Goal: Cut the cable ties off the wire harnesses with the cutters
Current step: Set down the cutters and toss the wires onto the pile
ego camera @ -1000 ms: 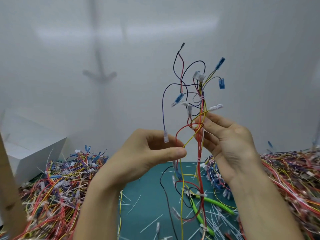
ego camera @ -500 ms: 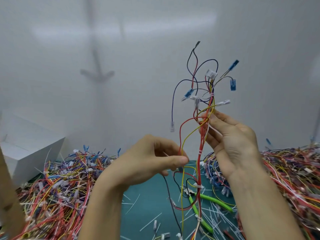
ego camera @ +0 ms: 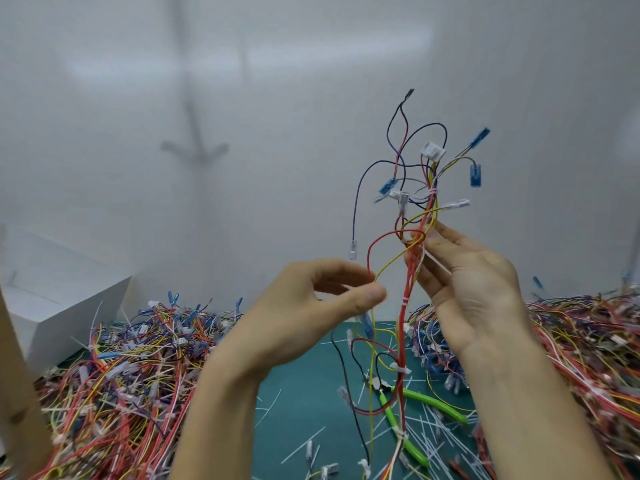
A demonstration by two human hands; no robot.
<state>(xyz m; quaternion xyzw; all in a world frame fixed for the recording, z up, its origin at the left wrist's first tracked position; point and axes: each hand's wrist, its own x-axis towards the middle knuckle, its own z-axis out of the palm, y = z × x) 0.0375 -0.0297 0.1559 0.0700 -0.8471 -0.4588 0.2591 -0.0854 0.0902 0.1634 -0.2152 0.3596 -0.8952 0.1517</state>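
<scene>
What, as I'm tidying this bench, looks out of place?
Nothing looks damaged, but white tie offcuts litter the teal mat, and the green-handled cutters lie there beneath the dangling harness, which the left hand and right hand hold up; white ties remain on it.

A wire harness (ego camera: pixel 402 317) hangs upright, pinched near its middle by the right hand (ego camera: pixel 464 289): a red trunk with yellow, black and purple strands, blue and white connectors fanning out on top. White cable ties (ego camera: pixel 398 370) bind the trunk at several spots. The green-handled cutters (ego camera: pixel 429 401) lie flat below its hanging end, between two heaps of harnesses (ego camera: pixel 131 368)
</scene>
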